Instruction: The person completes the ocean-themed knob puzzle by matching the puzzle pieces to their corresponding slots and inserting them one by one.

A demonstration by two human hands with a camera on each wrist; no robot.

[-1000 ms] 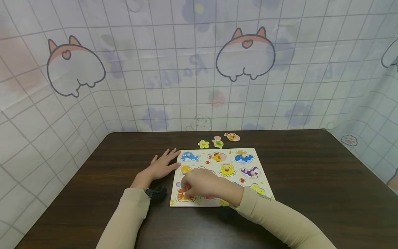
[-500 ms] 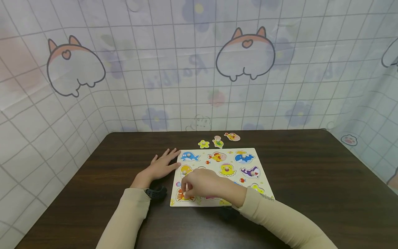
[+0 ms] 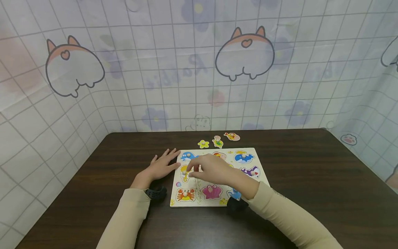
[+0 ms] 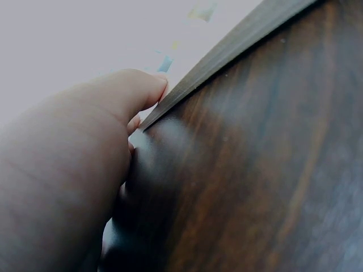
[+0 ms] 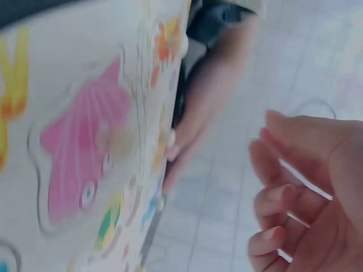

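A white wooden peg puzzle board (image 3: 217, 203) lies on the table, with sea-animal pieces in it. My left hand (image 3: 161, 168) rests beside its left edge, fingers spread; in the left wrist view the thumb (image 4: 144, 90) touches the board's side (image 4: 227, 56). Over the board's left middle hovers my right hand (image 3: 212, 169), fingers loosely bent and holding nothing, as the right wrist view of the hand (image 5: 317, 187) also shows. Below it sit an orange crab piece (image 3: 186, 195) and a pink shell piece (image 3: 212, 192). The right hand and forearm hide part of the middle row.
Behind the board, a yellow star piece (image 3: 203, 144), a mermaid piece (image 3: 217, 141) and a fish piece (image 3: 231, 136) lie on the dark wood table (image 3: 311, 173). A patterned cloth (image 3: 174, 97) hangs around the table's back and sides.
My right hand has let go of the crab piece's knob and risen away from it, leaving the crab in the board's lower left corner. The left hand stays put.
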